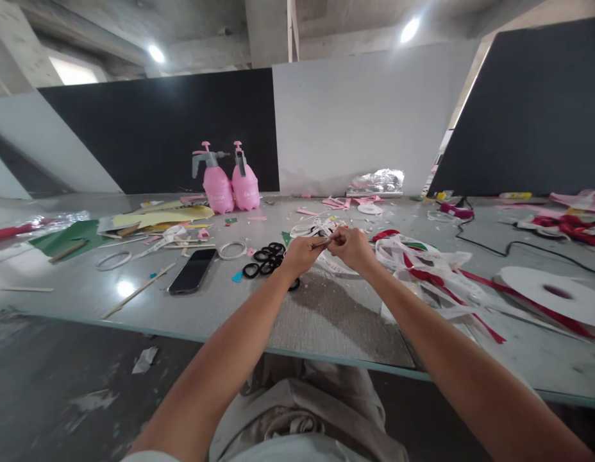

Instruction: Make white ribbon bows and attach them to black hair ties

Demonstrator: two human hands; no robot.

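One slim piece (321, 243), roughly crosswise

This looks like a craft workshop set up in a bare, unfinished building: a rough grey concrete ceiling (206, 14) with a bright white lamp (410, 29), and flat matte-black panels (172, 128) walling off a long grey surface (244, 311). Supplies crowd it: tangled white and red fabric ribbons (435, 263), a large round white spool (542, 282), yellow paper sheets (163, 217). A crumpled pale scrap (145, 360) litters the dark grey floor (47, 366).
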